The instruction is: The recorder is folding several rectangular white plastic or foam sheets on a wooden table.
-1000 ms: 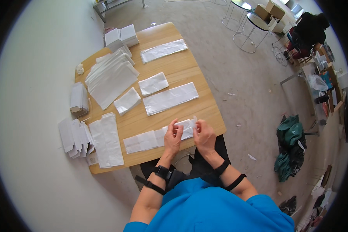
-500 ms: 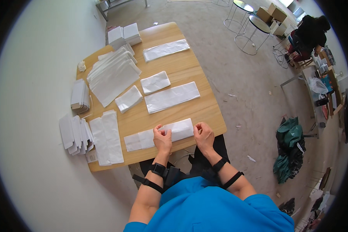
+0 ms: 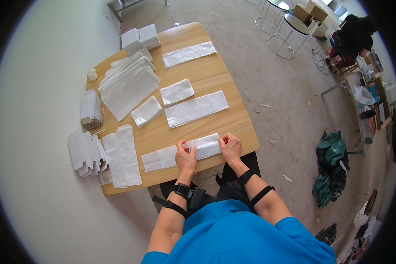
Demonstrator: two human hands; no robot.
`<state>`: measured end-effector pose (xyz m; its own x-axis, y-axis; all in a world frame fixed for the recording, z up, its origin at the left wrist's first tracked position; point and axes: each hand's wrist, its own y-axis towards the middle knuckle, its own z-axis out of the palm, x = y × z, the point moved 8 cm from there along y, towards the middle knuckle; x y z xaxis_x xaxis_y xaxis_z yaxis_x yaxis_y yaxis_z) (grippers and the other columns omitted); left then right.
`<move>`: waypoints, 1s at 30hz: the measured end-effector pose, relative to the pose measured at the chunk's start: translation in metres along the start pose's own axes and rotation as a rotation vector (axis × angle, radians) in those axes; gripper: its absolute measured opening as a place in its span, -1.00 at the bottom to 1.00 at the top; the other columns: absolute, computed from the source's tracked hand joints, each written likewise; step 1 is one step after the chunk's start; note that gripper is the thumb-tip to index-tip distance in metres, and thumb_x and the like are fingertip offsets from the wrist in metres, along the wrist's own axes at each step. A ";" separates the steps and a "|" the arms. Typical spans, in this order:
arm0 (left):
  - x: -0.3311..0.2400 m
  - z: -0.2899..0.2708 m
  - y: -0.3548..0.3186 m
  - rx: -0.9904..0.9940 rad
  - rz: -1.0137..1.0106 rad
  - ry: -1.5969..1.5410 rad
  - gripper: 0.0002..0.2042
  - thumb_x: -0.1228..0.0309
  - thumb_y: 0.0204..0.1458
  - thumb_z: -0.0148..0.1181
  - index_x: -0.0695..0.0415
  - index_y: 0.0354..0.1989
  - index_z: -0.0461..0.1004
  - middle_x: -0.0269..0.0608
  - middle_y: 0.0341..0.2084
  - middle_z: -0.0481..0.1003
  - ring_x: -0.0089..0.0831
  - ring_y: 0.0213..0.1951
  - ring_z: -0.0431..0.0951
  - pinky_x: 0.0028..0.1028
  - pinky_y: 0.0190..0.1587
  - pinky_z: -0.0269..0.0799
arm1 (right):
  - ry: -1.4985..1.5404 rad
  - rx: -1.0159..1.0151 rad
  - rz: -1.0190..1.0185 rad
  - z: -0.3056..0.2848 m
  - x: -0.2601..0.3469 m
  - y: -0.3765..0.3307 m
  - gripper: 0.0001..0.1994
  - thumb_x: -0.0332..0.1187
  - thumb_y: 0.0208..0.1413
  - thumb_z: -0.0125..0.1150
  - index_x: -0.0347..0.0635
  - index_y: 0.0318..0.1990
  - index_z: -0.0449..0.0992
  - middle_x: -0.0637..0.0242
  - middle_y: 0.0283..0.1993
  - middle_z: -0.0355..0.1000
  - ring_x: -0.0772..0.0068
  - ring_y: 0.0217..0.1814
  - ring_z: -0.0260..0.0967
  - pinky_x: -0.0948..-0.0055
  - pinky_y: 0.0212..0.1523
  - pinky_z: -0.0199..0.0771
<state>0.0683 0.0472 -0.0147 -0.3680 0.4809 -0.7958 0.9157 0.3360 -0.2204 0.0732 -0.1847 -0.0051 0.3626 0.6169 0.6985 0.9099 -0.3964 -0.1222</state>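
Note:
A long folded white plastic bag [image 3: 159, 159] lies along the near edge of the wooden table, its right part folded over into a thicker section. My left hand [image 3: 186, 158] rests at the middle of it, fingers curled and thumb against the folded layer's edge. At the bag's right end, my right hand [image 3: 231, 148] pinches the corner between thumb and fingers. Just beyond are a long folded white bag [image 3: 196, 109] and two shorter folded bags, one flat [image 3: 177, 92] and one slanted [image 3: 146, 111].
The table [image 3: 233, 125] also bears a fanned pile of white bags [image 3: 130, 86], another stack [image 3: 122, 156], a far strip [image 3: 189, 54] and white box stacks [image 3: 148, 37] by the wall. Round stools [image 3: 296, 24], dark green bags [image 3: 331, 149] and a seated person [image 3: 354, 37] are to the right.
My right hand has shifted slightly left and up, onto the bag's right end. My left hand stays nearly in place at the middle of the bag.

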 end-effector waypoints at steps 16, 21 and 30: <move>-0.001 -0.002 0.001 -0.069 0.159 0.012 -0.50 0.48 -0.18 0.35 0.25 -0.01 0.34 -0.24 -0.39 0.38 -0.54 -0.53 0.35 -0.51 -0.39 0.39 | -0.029 0.027 0.022 0.003 0.000 0.002 -0.83 -0.30 -0.05 0.27 -0.18 -0.49 0.47 0.17 -0.45 0.46 0.06 -0.35 0.45 0.14 -0.33 0.43; 0.002 -0.006 0.004 -0.052 0.152 -0.032 -0.55 0.47 -0.15 0.32 0.24 -0.02 0.37 -0.21 -0.37 0.42 -0.52 -0.54 0.37 -0.49 -0.41 0.39 | 0.039 0.030 0.010 0.000 0.003 0.002 -0.83 -0.31 -0.04 0.24 -0.22 -0.49 0.48 0.15 -0.48 0.48 0.08 -0.39 0.46 0.16 -0.34 0.43; -0.011 0.001 0.000 0.317 -0.110 -0.389 -0.83 0.39 0.15 0.10 0.25 -0.30 0.50 -0.24 -0.48 0.57 -0.55 -0.50 0.56 -0.57 -0.46 0.48 | 0.309 0.095 -0.071 -0.002 0.031 -0.004 -0.84 -0.35 0.03 0.22 -0.30 -0.42 0.52 0.18 -0.55 0.49 0.40 -0.51 0.47 0.41 -0.41 0.46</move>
<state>0.0723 0.0416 -0.0065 -0.4332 0.0996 -0.8958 0.9009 0.0765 -0.4271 0.0805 -0.1651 0.0187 0.2322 0.4001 0.8866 0.9508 -0.2858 -0.1200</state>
